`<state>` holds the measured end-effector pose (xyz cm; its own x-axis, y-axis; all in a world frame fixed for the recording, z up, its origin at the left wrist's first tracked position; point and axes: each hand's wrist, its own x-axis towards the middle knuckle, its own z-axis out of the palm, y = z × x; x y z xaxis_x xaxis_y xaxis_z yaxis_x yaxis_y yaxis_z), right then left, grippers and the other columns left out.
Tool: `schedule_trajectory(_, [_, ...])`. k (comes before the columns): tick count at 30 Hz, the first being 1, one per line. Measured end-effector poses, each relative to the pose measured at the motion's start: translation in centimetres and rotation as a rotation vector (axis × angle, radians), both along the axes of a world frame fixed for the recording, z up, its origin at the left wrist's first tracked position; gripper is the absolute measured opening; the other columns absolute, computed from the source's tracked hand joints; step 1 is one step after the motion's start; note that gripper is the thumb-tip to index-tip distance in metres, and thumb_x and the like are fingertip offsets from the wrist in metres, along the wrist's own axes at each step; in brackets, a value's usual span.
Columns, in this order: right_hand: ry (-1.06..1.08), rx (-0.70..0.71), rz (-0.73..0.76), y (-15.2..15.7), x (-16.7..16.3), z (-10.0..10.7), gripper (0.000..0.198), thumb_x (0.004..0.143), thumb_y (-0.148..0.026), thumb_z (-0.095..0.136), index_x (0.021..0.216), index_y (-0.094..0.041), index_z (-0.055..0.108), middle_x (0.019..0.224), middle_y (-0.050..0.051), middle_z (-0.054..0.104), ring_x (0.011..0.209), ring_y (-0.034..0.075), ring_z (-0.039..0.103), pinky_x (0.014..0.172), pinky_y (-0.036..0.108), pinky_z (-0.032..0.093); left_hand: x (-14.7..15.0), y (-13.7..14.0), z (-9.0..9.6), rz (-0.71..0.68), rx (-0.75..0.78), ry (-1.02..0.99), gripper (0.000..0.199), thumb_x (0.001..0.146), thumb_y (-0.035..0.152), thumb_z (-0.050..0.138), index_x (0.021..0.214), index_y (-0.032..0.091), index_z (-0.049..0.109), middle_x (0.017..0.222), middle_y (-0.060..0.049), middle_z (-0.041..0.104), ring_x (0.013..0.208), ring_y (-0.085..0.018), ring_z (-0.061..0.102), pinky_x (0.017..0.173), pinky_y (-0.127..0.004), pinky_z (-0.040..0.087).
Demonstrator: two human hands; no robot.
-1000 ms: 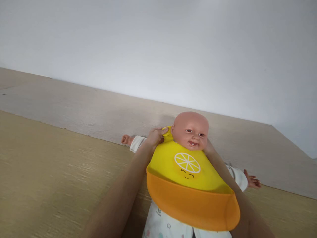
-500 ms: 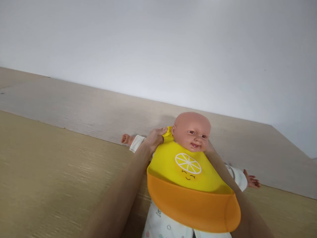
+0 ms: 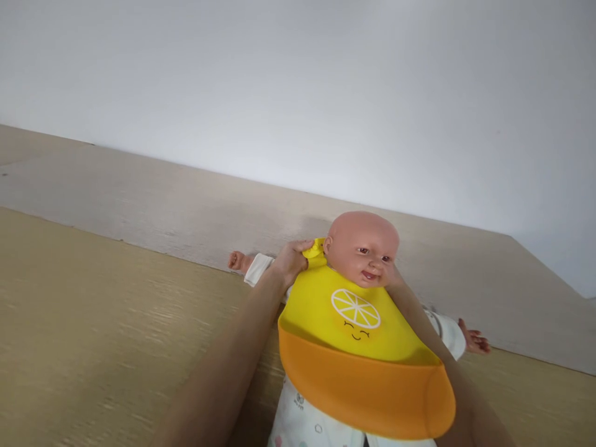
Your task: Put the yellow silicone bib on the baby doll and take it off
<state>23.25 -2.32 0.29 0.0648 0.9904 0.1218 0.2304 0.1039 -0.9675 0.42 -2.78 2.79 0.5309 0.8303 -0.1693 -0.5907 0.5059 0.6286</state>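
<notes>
A baby doll (image 3: 363,239) lies on its back with arms spread, in white patterned clothes. Over its chest is a yellow bib (image 3: 316,310) with a white citrus slice, a small smiling face and an orange catch pocket. My left hand (image 3: 292,261) pinches the bib's yellow neck strap (image 3: 316,248) beside the doll's ear. On the other side, my right hand (image 3: 393,277) reaches behind the doll's head and neck; its fingers are hidden there, so what they hold does not show.
Under the doll is a wooden surface (image 3: 116,323), with a paler, greyish board (image 3: 186,205) behind. A plain white wall (image 3: 298,93) rises at the back. The doll's arms stick out to both sides.
The doll's head and the bib have shifted very slightly right. A bit more of the yellow strap shows at my left hand's fingertips. My right arm stays about where it was.
</notes>
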Motion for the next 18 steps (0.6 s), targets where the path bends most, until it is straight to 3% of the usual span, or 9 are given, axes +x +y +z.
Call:
schedule_trajectory(5, [0.077, -0.009, -0.045, -0.6, -0.9, 0.2, 0.015, 0.063, -0.038, 0.064, 0.063, -0.023, 0.062, 0.073, 0.006, 0.069, 0.084, 0.027, 0.064, 0.071, 0.035, 0.052, 0.0, 0.2, 0.5, -0.03, 0.042, 0.076, 0.019, 0.066, 0.025, 0.063, 0.079, 0.012, 0.066, 0.07, -0.009, 0.068, 0.064, -0.02, 0.064, 0.062, -0.029, 0.047])
schedule_trajectory(10, [0.145, -0.041, -0.04, -0.8, -1.0, 0.3, 0.016, 0.062, -0.039, 0.065, 0.062, -0.023, 0.062, 0.072, 0.006, 0.069, 0.081, 0.026, 0.064, 0.069, 0.034, 0.052, -0.3, 0.6, 0.8, 0.007, 0.142, 0.261, 0.017, 0.067, 0.03, 0.064, 0.065, 0.013, 0.064, 0.056, -0.005, 0.062, 0.049, -0.014, 0.055, 0.051, -0.025, 0.041])
schedule_trajectory(18, [0.243, -0.085, -0.08, -0.7, -1.4, 0.6, 0.022, 0.053, -0.04, 0.067, 0.061, -0.021, 0.061, 0.075, 0.008, 0.07, 0.073, 0.025, 0.063, 0.064, 0.034, 0.051, -1.2, 0.8, 0.8, -0.056, 0.268, 0.439, 0.024, 0.06, 0.034, 0.07, 0.056, 0.012, 0.061, 0.057, -0.004, 0.06, 0.049, -0.011, 0.052, 0.05, -0.023, 0.04])
